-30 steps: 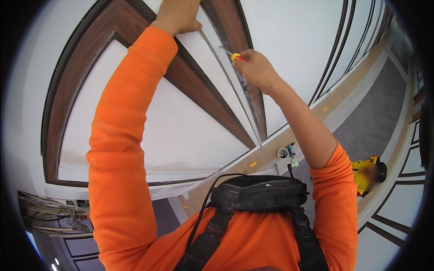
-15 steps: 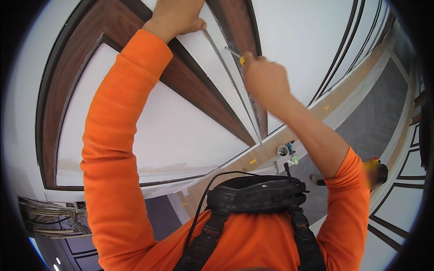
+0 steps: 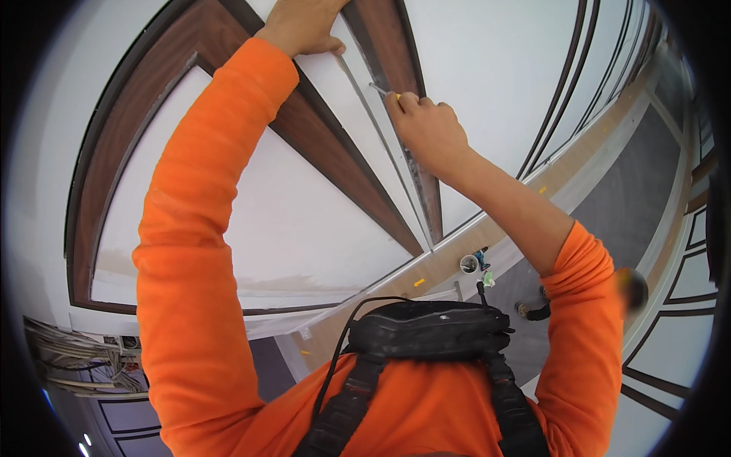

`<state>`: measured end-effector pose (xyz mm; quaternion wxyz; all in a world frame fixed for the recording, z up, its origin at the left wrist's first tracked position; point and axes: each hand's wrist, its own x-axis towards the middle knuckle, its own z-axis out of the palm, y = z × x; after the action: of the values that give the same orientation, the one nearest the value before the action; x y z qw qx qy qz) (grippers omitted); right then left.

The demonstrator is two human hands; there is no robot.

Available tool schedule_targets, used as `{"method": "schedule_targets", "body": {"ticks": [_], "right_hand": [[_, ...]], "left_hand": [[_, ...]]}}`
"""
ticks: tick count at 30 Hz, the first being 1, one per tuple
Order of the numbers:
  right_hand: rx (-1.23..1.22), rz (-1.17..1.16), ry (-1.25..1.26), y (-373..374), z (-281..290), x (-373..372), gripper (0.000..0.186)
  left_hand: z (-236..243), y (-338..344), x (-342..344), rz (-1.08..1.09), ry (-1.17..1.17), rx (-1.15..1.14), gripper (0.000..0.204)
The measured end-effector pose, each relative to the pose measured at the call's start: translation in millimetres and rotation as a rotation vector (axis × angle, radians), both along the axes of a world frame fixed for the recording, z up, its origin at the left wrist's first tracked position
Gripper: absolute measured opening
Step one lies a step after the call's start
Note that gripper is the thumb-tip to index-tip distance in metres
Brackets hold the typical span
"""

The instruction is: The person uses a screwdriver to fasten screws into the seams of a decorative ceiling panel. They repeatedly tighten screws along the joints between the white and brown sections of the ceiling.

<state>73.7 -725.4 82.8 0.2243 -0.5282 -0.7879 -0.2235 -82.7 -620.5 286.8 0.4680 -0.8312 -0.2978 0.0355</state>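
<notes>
My left hand (image 3: 301, 23) presses flat against a narrow white strip (image 3: 365, 107) high on the wall, between dark brown wooden trim bands (image 3: 320, 129). My right hand (image 3: 426, 133) is closed around a small yellow-handled tool (image 3: 384, 91); its thin metal tip points at the strip just left of my knuckles. Both arms wear orange sleeves and reach upward. The tool's handle is mostly hidden inside my fist.
White wall panels (image 3: 266, 228) framed in brown wood fill the view. Far below lie a small cup (image 3: 469, 263), scattered tools on a tan floor strip (image 3: 426, 274), and a bundle of cables (image 3: 68, 358) at lower left. A black pack (image 3: 426, 327) sits on my chest.
My right hand has shifted left and slightly down along the strip, turning so the tool's tip now points left. My left hand has stayed pressed at the top.
</notes>
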Motion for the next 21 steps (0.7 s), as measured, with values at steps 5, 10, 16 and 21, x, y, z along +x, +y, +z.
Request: {"method": "schedule_targets", "body": {"ticks": [5,10,16,21], "right_hand": [[0.086,0.021,-0.115,1,-14,12,0.046],[-0.189,-0.002,0.349,-1,-8,2,0.039],[-0.989,0.166,1.607,28,9,28,0.033],[-0.115,-0.008,0.457,15,11,-9,0.037]], "left_hand": [[1,-13,2,-0.035,0.003,-0.007,0.119],[-11,15,-6,-0.143,0.013,0.059,0.119],[5,2,10,0.016,0.014,-0.033,0.124],[3,-2,-2,0.039,-0.033,0.036,0.131]]}}
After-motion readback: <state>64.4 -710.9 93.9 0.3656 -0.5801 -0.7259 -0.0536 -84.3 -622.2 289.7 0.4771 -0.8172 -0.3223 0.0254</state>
